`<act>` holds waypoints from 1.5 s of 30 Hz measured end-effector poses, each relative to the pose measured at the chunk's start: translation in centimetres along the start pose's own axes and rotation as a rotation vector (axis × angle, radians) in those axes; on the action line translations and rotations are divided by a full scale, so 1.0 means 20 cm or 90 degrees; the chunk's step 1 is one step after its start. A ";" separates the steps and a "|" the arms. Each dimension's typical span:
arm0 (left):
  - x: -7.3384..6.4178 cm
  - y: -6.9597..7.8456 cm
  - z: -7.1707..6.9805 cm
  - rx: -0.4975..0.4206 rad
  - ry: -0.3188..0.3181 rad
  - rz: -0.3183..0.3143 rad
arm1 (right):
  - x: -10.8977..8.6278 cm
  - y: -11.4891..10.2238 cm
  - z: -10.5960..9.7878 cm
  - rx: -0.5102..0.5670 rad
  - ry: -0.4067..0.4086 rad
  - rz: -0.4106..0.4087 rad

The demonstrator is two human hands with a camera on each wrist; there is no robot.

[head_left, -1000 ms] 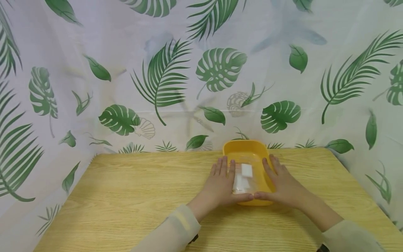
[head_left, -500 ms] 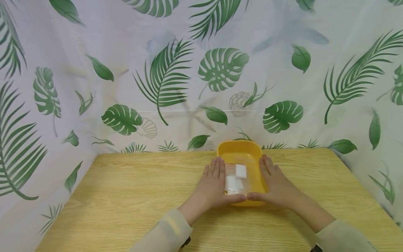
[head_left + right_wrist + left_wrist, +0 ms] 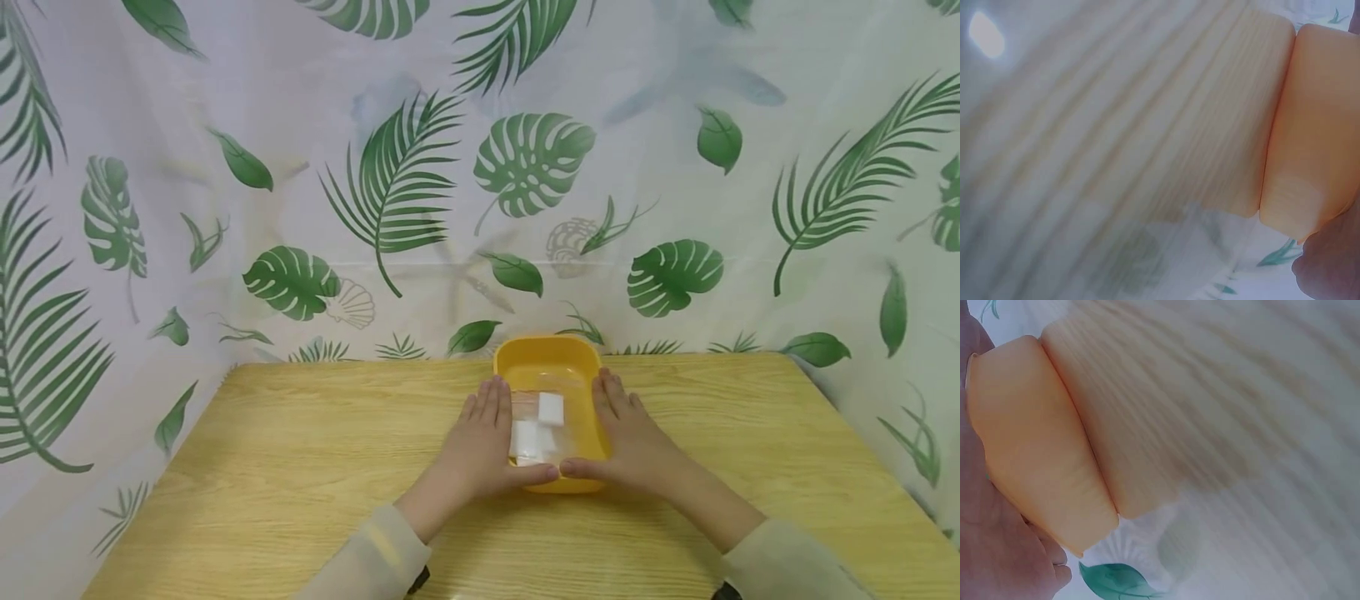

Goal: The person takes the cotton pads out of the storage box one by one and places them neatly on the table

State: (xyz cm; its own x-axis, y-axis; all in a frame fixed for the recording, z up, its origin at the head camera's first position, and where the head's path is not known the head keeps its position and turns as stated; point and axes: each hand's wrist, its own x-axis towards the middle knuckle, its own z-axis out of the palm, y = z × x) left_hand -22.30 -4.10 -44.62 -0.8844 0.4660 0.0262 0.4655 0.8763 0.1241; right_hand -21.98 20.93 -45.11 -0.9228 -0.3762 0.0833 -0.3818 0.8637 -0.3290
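A yellow plastic basin (image 3: 547,343) with rounded corners stands on the table between my two hands. My left hand (image 3: 476,450) lies along its left side, fingers straight and pointing away from me. On the opposite side, my right hand (image 3: 637,450) rests in the same way. Both thumbs stretch along the near rim, their tips almost meeting. Inside the basin lie a white square piece (image 3: 551,409) and other white pieces (image 3: 526,437) that look wrapped in clear plastic. Each wrist view shows the basin's outer wall (image 3: 1041,444) with the hand's fingers against it.
The wood-grain table (image 3: 315,467) extends to both sides of the basin. Behind it hangs a white curtain (image 3: 420,333) printed with green leaves, close to the basin's far end. The curtain also runs along the left and right sides.
Both hands and the basin between them have moved left across the table, the white pieces travelling along inside. The hands keep the same pose on its sides.
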 end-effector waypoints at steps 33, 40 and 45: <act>-0.18 -0.25 -0.07 -0.012 -0.020 -0.022 | 0.13 -0.27 0.11 0.048 0.003 0.002; -0.23 -0.30 -0.08 -0.021 -0.012 -0.051 | 0.15 -0.32 0.12 0.049 0.000 -0.004; -0.26 -0.32 -0.09 -0.023 -0.002 -0.050 | 0.15 -0.36 0.12 0.035 -0.005 -0.009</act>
State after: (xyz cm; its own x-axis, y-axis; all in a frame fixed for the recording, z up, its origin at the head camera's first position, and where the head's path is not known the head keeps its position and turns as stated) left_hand -20.72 -12.28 -43.67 -0.9182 0.3961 0.0111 0.3926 0.9056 0.1607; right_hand -21.89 12.78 -44.84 -0.9167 -0.3913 0.0809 -0.3913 0.8384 -0.3793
